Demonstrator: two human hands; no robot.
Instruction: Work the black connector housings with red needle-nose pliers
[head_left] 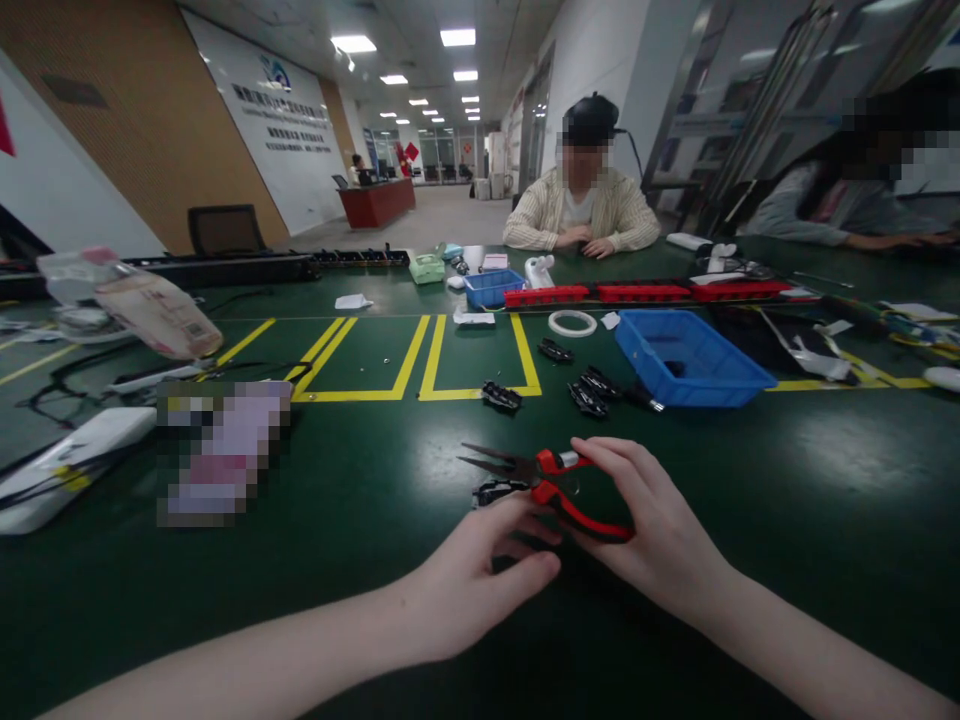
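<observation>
Red-and-black needle-nose pliers (551, 478) are in my right hand (652, 515), their slim jaws parted and pointing left. The fingers of that hand wrap the handles. Just below the pliers is my left hand (480, 570), with a gap between its thumb and its bent fingers and nothing visible inside. A small black part (496, 490) lies on the table by its fingertips, partly hidden by the pliers and fingers; I cannot tell whether they touch it. Several similar black parts (501, 396) lie farther forward.
A blue bin (686, 360) stands at the right, with a smaller blue bin (495, 288) farther back. A tape roll (572, 323) and red strips (645, 293) lie beyond the parts. A phone (232, 450), bottle (161, 310) and cables are left. A person (581, 205) sits opposite.
</observation>
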